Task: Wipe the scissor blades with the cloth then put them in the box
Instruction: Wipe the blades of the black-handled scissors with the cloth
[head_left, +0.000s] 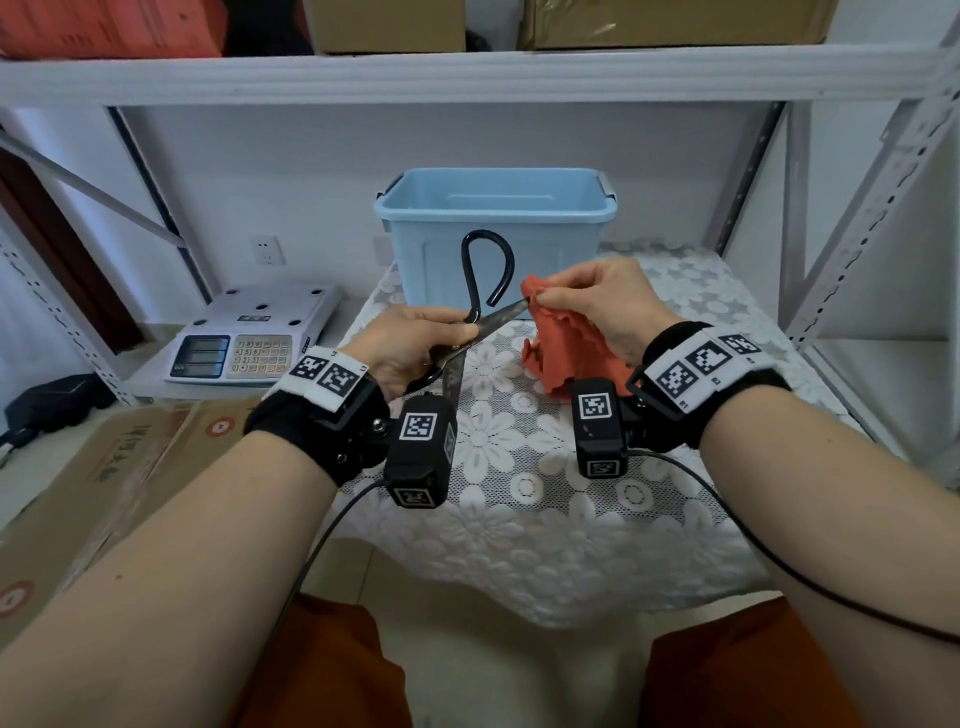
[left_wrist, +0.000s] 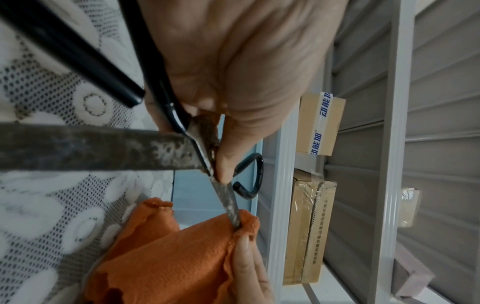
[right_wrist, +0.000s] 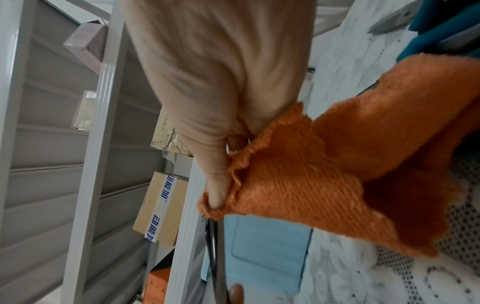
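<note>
orange cloth (head_left: 563, 340) pinched over scissors (head_left: 496, 319) blade tip, seemingly.

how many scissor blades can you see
2, spread open: one blade points right, tip pinched in the orange cloth; the other blade points down toward the camera, below the left hand.

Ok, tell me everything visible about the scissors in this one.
The scissors are large, with dull grey metal blades spotted with rust and thin black loop handles. They are spread wide open. The left hand grips them near the pivot, above the lace tablecloth. One blade points toward the person; the other reaches right, its tip pinched inside the orange cloth held by the right hand. One handle loop stands upright in front of the blue box. They are not in the box yet.
</note>
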